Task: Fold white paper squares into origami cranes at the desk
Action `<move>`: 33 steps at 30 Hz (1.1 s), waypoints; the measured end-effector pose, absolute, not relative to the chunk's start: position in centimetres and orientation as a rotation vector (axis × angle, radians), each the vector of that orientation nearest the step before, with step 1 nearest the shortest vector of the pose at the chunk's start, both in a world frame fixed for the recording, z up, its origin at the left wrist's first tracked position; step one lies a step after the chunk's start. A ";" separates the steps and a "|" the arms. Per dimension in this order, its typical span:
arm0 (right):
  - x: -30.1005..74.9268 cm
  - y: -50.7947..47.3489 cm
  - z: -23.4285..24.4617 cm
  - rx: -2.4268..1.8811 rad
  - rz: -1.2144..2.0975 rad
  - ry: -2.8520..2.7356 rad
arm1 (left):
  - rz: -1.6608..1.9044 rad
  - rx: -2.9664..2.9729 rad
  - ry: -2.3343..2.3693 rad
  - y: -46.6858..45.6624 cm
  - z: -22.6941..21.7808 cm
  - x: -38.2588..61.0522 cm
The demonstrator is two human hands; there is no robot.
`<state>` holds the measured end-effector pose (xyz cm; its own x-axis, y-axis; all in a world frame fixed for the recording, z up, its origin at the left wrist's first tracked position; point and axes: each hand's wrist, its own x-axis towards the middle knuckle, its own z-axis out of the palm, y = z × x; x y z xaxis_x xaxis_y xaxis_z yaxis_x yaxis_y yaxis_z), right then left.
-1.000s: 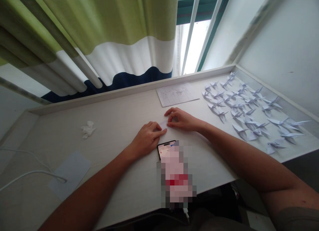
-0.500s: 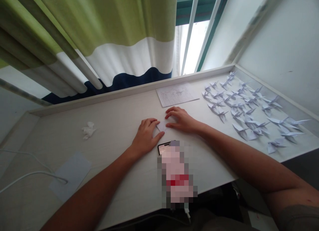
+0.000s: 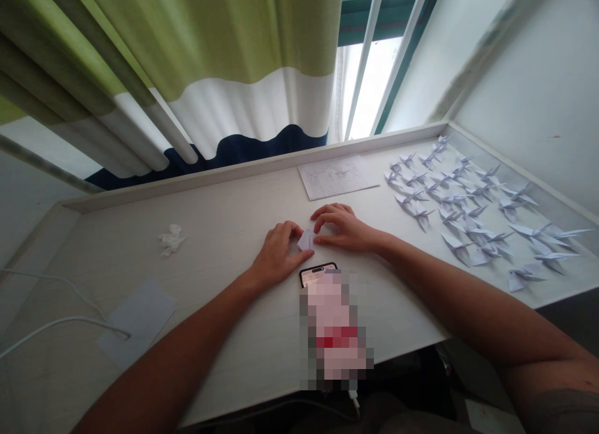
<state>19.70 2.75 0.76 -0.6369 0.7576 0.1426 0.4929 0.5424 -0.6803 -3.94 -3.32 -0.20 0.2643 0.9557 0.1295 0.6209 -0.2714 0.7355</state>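
Note:
A small folded piece of white paper [image 3: 306, 240] lies at the middle of the desk, between my two hands. My left hand [image 3: 282, 250] rests on the desk with its fingers and thumb around the paper's left side, closed on it. From the right, my right hand [image 3: 344, 228] pinches the paper's edge between thumb and forefinger, its other fingers curled above. Just below the paper lies a phone [image 3: 327, 321], mostly blurred out. Several folded white paper cranes [image 3: 463, 203] are spread over the right side of the desk.
A printed sheet [image 3: 337, 177] lies near the back ledge. To the left are a crumpled tissue [image 3: 171, 240] and a plain white paper sheet [image 3: 138, 321], crossed by a white cable [image 3: 60, 321]. A curtain [image 3: 224, 59] hangs behind the desk [image 3: 224, 209].
The view has shifted slightly. My right thumb and forefinger have moved a little on the folded paper, which shows slightly raised now. Both hands stay at the same place.

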 end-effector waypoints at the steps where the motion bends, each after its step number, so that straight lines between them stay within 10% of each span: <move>1: 19.7 2.8 0.8 -1.009 0.885 -2.327 | 0.806 1.921 1.385 -3.3 -0.2 -4.0; 15: 17.4 1.1 1.1 -0.845 1.629 -1.468 | 0.882 1.231 0.979 -3.4 1.1 -4.2; 33: 17.1 0.9 0.7 -0.795 1.681 -1.383 | 0.729 1.377 0.993 -3.0 1.0 -4.4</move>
